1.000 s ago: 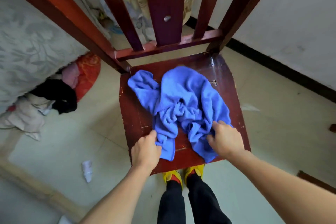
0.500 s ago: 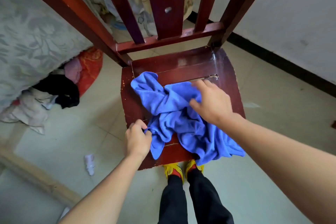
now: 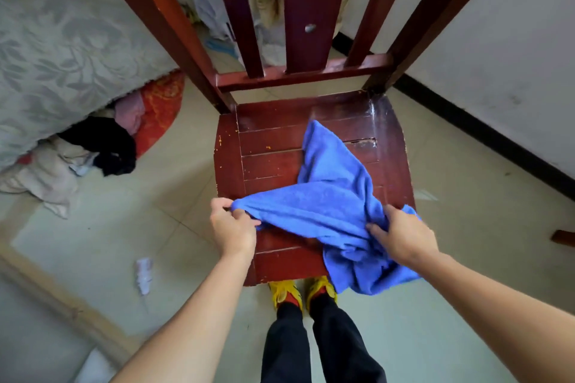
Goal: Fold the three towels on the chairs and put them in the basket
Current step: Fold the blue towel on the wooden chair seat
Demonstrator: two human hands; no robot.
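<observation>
— Both hands have come back to the near edge since a moment ago, and the bundle is now drawn out into a strip. See, the left hand (image 3: 233,227) pinches one corner of the blue towel (image 3: 326,205), and the right hand (image 3: 401,236) grips bunched cloth at the other end.

— Is it flat yet?

— No. It's stretched between them over the front of the chair seat (image 3: 267,158). One peak lies back on the wood, and a fold hangs off the front right edge by the yellow shoes (image 3: 286,292).

— What would you do?

— Walk the right hand along the hem to a true corner, then lift and shake it square before folding. Grabbed mid-cloth, it'll likely fold crooked. No basket in sight from here.
</observation>
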